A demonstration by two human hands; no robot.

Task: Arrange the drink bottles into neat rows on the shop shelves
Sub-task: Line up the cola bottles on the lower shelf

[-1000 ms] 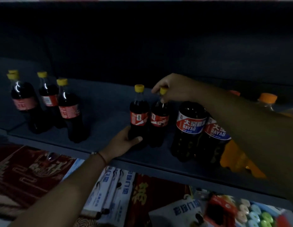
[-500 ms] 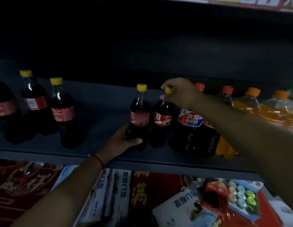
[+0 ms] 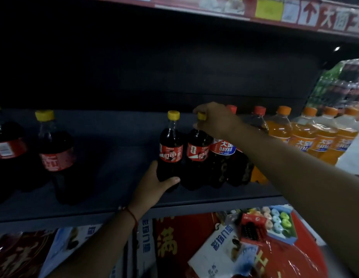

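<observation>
With the left hand [image 3: 152, 187] wrapped round the base of one yellow-capped dark cola bottle [image 3: 170, 149] and the right hand [image 3: 216, 119] pinching its neighbour's yellow cap [image 3: 201, 116] on the grey metal shelf [image 3: 114, 199], a top-heavy push could topple either into the larger red-capped bottles [image 3: 224, 157].

Both forearms are bare to the frame edge; no sleeves are visible. The left hand [image 3: 152, 187] carries no rings that can be made out. The left wrist wears a thin red cord bracelet [image 3: 132, 216] with a small pale bead at its outer side. The right hand [image 3: 216, 119] and wrist carry no visible items.
</observation>
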